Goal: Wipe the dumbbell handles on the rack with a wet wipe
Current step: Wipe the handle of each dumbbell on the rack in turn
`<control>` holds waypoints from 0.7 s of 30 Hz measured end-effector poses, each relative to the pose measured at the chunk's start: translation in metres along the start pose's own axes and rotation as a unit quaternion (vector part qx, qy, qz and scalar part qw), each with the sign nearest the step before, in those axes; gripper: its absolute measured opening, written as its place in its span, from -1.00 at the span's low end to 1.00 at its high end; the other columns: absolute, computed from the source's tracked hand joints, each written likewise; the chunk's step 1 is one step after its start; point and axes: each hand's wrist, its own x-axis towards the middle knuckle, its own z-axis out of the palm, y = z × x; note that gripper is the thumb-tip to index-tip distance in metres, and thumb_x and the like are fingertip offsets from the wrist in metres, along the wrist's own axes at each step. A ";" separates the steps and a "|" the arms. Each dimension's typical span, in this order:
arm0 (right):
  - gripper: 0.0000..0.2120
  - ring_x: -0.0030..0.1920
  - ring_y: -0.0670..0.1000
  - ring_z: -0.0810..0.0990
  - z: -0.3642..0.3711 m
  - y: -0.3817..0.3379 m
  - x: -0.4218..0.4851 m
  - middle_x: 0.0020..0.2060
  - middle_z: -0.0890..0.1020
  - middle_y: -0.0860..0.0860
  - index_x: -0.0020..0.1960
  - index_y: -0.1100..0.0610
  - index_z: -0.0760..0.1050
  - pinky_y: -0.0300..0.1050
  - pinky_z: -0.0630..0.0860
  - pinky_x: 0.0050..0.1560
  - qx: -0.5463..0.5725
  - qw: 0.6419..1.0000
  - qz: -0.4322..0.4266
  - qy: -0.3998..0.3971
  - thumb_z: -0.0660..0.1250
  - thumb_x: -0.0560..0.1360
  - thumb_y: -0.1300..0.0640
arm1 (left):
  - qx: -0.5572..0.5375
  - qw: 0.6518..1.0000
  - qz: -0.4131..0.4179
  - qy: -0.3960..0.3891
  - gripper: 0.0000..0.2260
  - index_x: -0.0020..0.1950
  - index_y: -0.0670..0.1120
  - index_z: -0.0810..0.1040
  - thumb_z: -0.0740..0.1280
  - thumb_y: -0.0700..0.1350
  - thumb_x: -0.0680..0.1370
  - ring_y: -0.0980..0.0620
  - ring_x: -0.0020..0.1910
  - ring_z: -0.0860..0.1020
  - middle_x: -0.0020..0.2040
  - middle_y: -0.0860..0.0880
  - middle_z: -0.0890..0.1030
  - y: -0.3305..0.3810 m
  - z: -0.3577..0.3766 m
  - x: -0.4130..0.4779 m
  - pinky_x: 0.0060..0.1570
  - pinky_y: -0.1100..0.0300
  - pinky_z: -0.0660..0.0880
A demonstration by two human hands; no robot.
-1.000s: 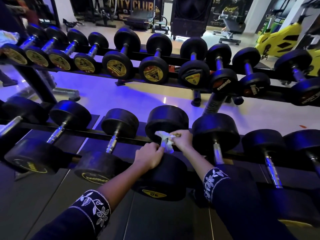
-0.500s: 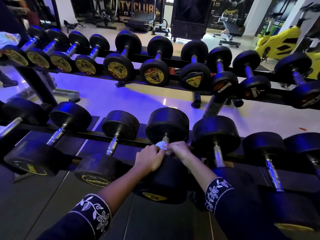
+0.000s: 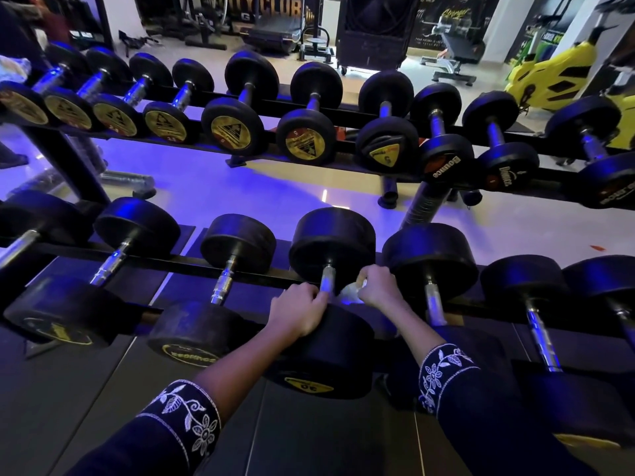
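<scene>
Bracing the near head of the 30 dumbbell (image 3: pixel 319 352) with the left hand (image 3: pixel 298 312), grip curled over its top edge; bunching the wet wipe (image 3: pixel 351 290) in the right hand (image 3: pixel 379 286), grip closed on it just right of the bare handle (image 3: pixel 327 277) on the lower rack (image 3: pixel 192 264). Risky here: wipe slipping off and down between the rails, or knuckles pinched if the weight rolls. Legible: "30" on the near cap, "Bounce" on an upper-rack dumbbell (image 3: pixel 446 164), "CLUB" on the far wall sign (image 3: pixel 280 8).

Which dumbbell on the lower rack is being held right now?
The dumbbell marked 30 on its near end cap. The left hand rests on its near head, the right hand holds the wipe beside its handle; neighbours go untouched.
</scene>
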 end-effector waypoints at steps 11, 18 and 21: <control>-0.79 -0.55 -0.08 0.53 0.018 -0.019 -0.019 -0.46 0.56 0.10 -0.07 0.19 0.47 -0.35 0.42 -0.56 0.443 0.881 0.118 -0.118 0.39 0.41 0.42 | 0.003 1.000 0.000 0.004 -0.71 -0.24 -0.03 0.48 0.12 0.03 0.59 -0.21 0.02 0.52 -0.05 -0.14 0.60 0.001 0.000 -0.001 -0.06 0.01 0.37; -0.78 -0.72 -0.14 0.41 0.020 -0.027 -0.013 -0.73 0.45 -0.02 -0.41 0.28 0.49 -0.39 0.34 -0.65 0.401 0.904 0.134 -0.058 0.36 0.34 0.50 | -0.003 1.000 -0.007 -0.003 -0.70 -0.28 -0.02 0.46 0.12 0.05 0.58 -0.20 -0.01 0.53 -0.15 -0.07 0.54 0.000 0.000 0.000 -0.05 0.01 0.39; -0.84 -0.64 -0.13 0.44 0.022 -0.023 -0.005 -0.74 0.42 -0.09 -0.38 0.24 0.55 -0.43 0.31 -0.64 0.359 0.918 0.168 0.010 0.36 0.33 0.41 | -0.006 1.000 -0.007 0.000 -0.70 -0.29 -0.03 0.45 0.11 0.04 0.58 -0.21 -0.01 0.53 -0.10 -0.11 0.58 0.001 0.000 -0.001 -0.05 0.00 0.40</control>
